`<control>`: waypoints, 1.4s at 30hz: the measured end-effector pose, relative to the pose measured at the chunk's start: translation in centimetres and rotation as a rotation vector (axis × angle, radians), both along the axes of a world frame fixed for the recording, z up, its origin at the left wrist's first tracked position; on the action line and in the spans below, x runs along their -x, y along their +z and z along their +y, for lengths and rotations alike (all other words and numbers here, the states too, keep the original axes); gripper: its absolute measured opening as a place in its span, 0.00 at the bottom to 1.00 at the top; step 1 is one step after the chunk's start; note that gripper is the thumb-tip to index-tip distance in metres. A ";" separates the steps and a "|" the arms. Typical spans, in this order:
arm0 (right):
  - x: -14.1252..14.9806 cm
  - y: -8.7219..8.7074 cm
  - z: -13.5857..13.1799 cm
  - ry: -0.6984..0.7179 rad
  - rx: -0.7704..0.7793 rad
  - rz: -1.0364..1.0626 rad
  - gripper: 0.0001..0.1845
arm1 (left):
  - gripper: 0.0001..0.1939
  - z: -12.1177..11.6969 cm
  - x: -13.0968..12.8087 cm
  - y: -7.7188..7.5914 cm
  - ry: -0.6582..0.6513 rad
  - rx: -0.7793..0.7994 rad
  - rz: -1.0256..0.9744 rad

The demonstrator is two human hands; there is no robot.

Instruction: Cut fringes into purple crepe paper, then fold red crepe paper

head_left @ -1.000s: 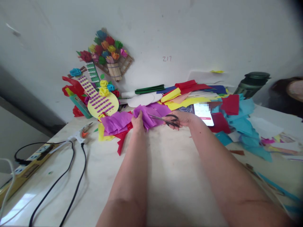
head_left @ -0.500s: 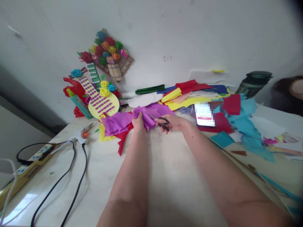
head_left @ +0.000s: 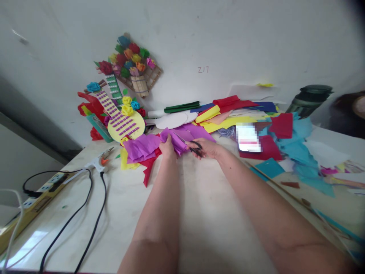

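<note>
Purple crepe paper (head_left: 142,147) lies in crumpled folds across the middle of the table. My left hand (head_left: 167,146) is closed on a piece of it, thumb on top. In my right hand (head_left: 207,147) I grip black-handled scissors (head_left: 196,147), their blades pointing left at the purple paper beside my left fingers. Whether the blades are parted I cannot tell. Red paper (head_left: 147,171) and yellow paper (head_left: 128,161) stick out from under the purple sheet.
A glue gun (head_left: 97,163) with black cords and a power strip (head_left: 37,201) are at left. Behind stands a paper-flower guitar (head_left: 125,127). A phone (head_left: 248,139), blue paper scraps (head_left: 299,152) and a dark bottle (head_left: 310,101) are at right.
The whole view has shifted slightly. My hands, the scissors and the purple paper keep nearly the same places, with the scissors' handles turned a little.
</note>
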State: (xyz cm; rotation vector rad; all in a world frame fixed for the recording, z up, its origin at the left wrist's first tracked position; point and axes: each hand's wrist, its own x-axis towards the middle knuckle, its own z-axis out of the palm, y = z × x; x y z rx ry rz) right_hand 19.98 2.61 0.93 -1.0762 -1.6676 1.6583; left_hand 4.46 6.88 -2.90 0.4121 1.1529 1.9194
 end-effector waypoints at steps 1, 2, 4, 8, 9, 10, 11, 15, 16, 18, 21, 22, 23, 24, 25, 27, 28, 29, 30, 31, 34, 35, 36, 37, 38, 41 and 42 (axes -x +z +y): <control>0.0 0.0 0.0 -0.003 -0.003 0.005 0.23 | 0.12 -0.1 0.0 0.1 -0.004 0.008 0.001; 0.0 0.0 0.0 -0.008 -0.008 0.010 0.22 | 0.11 -0.2 0.0 0.2 -0.007 0.015 0.004; 0.0 0.0 0.1 -0.021 -0.021 0.015 0.22 | 0.11 -0.3 -0.1 0.3 -0.009 0.023 0.012; 0.3 -0.3 0.1 -0.063 -0.039 0.013 0.21 | 0.11 -0.3 -0.1 0.3 -0.001 0.015 -0.006; 0.4 -0.3 0.1 -0.074 -0.040 0.017 0.20 | 0.11 -0.3 -0.1 0.3 0.003 0.017 -0.011; 0.5 -0.4 0.1 -0.084 -0.041 0.021 0.20 | 0.11 -0.3 -0.2 0.3 0.003 0.016 -0.015; 0.6 -0.4 0.1 -0.094 -0.040 0.027 0.19 | 0.12 -0.3 -0.2 0.2 0.001 0.014 -0.017; 0.9 -0.7 0.1 -0.127 -0.040 0.044 0.19 | 0.12 -0.3 -0.3 0.2 -0.010 0.000 -0.035; 1.0 -0.8 0.1 -0.131 -0.043 0.048 0.19 | 0.12 -0.3 -0.3 0.3 -0.010 0.002 -0.041; 1.1 -1.0 0.2 -0.136 -0.049 0.051 0.19 | 0.13 -0.4 -0.4 0.4 -0.011 0.008 -0.049; 1.2 -1.2 0.3 -0.136 -0.048 0.057 0.18 | 0.13 -0.4 -0.4 0.4 -0.014 -0.002 -0.056; 1.2 -1.2 0.3 -0.137 -0.046 0.061 0.18 | 0.13 -0.4 -0.3 0.4 -0.011 -0.002 -0.052; 1.2 -1.3 0.4 -0.137 -0.044 0.064 0.18 | 0.13 -0.3 -0.3 0.3 -0.007 0.001 -0.043; 1.2 -1.3 0.4 -0.140 -0.045 0.066 0.18 | 0.13 -0.2 -0.3 0.2 -0.002 0.005 -0.033; 1.2 -1.3 0.4 -0.142 -0.048 0.066 0.18 | 0.14 -0.2 -0.2 0.1 0.003 0.012 -0.024; 1.2 -1.4 0.3 -0.146 -0.056 0.064 0.19 | 0.15 0.0 -0.2 0.0 0.004 0.018 -0.018; 1.2 -1.4 0.3 -0.147 -0.058 0.065 0.19 | 0.15 0.1 -0.1 -0.1 0.001 0.018 -0.019; 1.2 -1.4 0.3 -0.148 -0.060 0.065 0.19 | 0.15 0.2 0.0 -0.2 -0.001 0.020 -0.017; 1.2 -1.4 0.3 -0.150 -0.062 0.065 0.19 | 0.15 0.3 0.0 -0.4 -0.002 0.022 -0.011; 1.2 -1.4 0.2 -0.151 -0.064 0.065 0.19 | 0.16 0.4 0.1 -0.5 -0.003 0.025 -0.002; 1.3 -1.3 0.2 -0.166 -0.075 0.059 0.18 | 0.16 0.7 0.3 -0.8 -0.003 0.033 0.021; 1.3 -1.3 0.2 -0.169 -0.081 0.058 0.18 | 0.16 0.7 0.3 -0.9 -0.004 0.031 0.021; 1.4 -1.4 0.2 -0.171 -0.085 0.059 0.18 | 0.16 0.7 0.3 -0.9 -0.006 0.028 0.018; 1.4 -1.4 0.3 -0.172 -0.089 0.060 0.17 | 0.16 0.7 0.3 -0.8 -0.007 0.027 0.012; 1.4 -1.4 0.3 -0.173 -0.091 0.061 0.17 | 0.16 0.6 0.2 -0.7 -0.006 0.028 0.002; 1.5 -1.4 0.2 -0.179 -0.089 0.061 0.16 | 0.16 0.3 0.1 -0.3 0.002 0.036 -0.032; 1.5 -1.3 0.2 -0.182 -0.087 0.060 0.15 | 0.15 0.2 0.0 -0.2 0.006 0.037 -0.040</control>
